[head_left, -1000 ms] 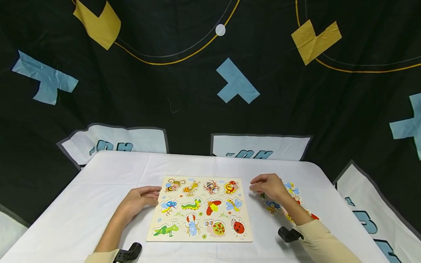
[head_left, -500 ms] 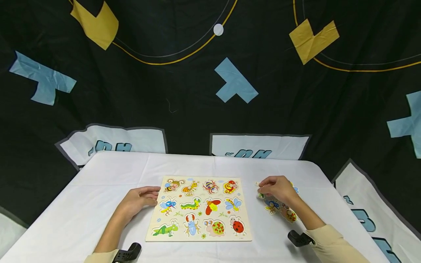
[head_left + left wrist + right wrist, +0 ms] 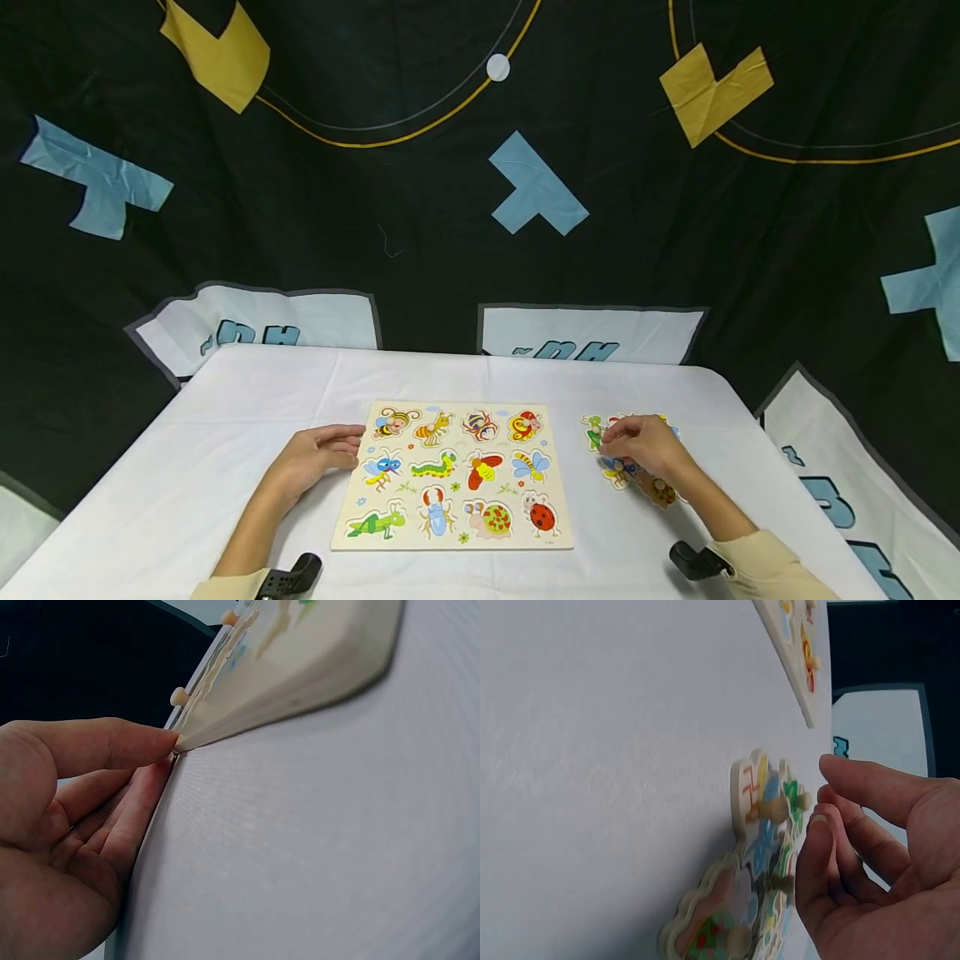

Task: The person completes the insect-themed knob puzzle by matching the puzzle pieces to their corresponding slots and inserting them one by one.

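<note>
A wooden peg puzzle board (image 3: 408,540) with rows of cartoon insects lies flat on the table. My left hand (image 3: 309,460) touches its left edge; in the left wrist view the fingertips meet the board's corner (image 3: 330,667), where small wooden knobs (image 3: 180,696) stand up. To the board's right, my right hand (image 3: 651,446) hovers over a loose cluster of puzzle pieces, among them a green one (image 3: 593,433) and a blue-and-yellow one (image 3: 618,472). In the right wrist view its thumb and fingers are loosely bent, close to the knobbed pieces (image 3: 705,930), with nothing between them.
A white cloth covers the table (image 3: 442,377). Behind it hangs a black curtain (image 3: 420,233) with blue and yellow shapes and white panels (image 3: 592,333). Black bands (image 3: 697,560) sit at both wrists.
My right hand has moved right and a little nearer over the pieces, uncovering the green one at the left of the cluster. The left hand stays at the board's edge.
</note>
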`<state>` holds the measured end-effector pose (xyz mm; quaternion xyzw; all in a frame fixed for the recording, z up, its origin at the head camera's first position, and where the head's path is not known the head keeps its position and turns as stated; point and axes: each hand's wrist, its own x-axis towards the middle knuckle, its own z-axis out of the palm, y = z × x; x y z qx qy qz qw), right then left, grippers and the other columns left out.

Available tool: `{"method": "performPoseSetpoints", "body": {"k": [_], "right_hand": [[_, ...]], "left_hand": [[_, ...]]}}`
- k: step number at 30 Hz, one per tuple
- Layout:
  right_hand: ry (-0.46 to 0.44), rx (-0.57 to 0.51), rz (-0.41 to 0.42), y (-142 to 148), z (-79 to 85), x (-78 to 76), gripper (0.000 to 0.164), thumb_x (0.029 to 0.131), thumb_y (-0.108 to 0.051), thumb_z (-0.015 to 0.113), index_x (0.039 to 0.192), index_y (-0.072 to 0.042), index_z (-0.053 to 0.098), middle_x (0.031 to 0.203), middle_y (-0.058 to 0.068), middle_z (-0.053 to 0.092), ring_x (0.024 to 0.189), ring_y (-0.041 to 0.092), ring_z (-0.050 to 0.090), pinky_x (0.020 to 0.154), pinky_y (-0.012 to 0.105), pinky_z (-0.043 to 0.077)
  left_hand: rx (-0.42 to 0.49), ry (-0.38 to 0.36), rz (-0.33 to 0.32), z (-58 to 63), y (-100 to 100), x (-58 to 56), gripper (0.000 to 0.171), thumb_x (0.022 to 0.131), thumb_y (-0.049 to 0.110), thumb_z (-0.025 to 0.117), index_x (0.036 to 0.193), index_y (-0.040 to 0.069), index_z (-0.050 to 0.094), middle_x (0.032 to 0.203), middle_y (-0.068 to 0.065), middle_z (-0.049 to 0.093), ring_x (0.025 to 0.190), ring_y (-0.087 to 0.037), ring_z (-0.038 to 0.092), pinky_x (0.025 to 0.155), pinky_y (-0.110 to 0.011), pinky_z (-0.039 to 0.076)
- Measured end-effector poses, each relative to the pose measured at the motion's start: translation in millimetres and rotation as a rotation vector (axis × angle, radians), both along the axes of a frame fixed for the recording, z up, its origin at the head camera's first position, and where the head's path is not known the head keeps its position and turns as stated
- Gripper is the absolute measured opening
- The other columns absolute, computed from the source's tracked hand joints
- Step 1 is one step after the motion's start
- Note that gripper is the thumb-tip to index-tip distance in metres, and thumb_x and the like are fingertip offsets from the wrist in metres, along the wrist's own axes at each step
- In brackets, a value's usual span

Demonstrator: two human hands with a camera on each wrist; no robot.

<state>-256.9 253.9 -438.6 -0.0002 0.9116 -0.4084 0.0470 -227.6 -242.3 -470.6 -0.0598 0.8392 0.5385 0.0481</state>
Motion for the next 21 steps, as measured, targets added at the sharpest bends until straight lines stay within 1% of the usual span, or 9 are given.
{"method": "performPoseSetpoints", "body": {"k": [7, 15, 21], "right_hand": [[-0.046, 0.009, 0.048, 11.7, -0.3, 4.0, 0.020, 0.078, -0.018, 0.084, 0.092, -0.006, 0.074, 0.078, 0.001, 0.069, 0.072, 0.018, 0.060, 0.066, 0.033, 0.050], [-0.101, -0.015, 0.091, 17.7, -1.5, 7.7, 0.023, 0.076, -0.017, 0.084, 0.092, -0.005, 0.072, 0.075, 0.003, 0.067, 0.067, 0.019, 0.059, 0.060, 0.033, 0.051], [-0.098, 0.043, 0.105, 18.5, -4.2, 7.9, 0.023, 0.076, -0.017, 0.084, 0.091, -0.006, 0.071, 0.075, 0.001, 0.066, 0.068, 0.018, 0.057, 0.062, 0.033, 0.049]], "left_hand": [[0.014, 0.009, -0.004, -0.4, -0.8, 0.8, 0.060, 0.078, 0.005, 0.080, 0.136, 0.001, 0.063, 0.112, -0.008, 0.075, 0.095, -0.009, 0.069, 0.083, -0.016, 0.045], [0.019, 0.010, -0.001, -1.2, -1.1, 0.1, 0.060, 0.079, 0.005, 0.080, 0.136, 0.000, 0.062, 0.112, -0.008, 0.075, 0.095, -0.010, 0.069, 0.082, -0.016, 0.045], [0.018, 0.007, 0.003, -0.9, 0.4, -0.5, 0.059, 0.079, 0.006, 0.079, 0.135, 0.002, 0.063, 0.111, -0.006, 0.075, 0.096, -0.010, 0.069, 0.084, -0.017, 0.045]]}}
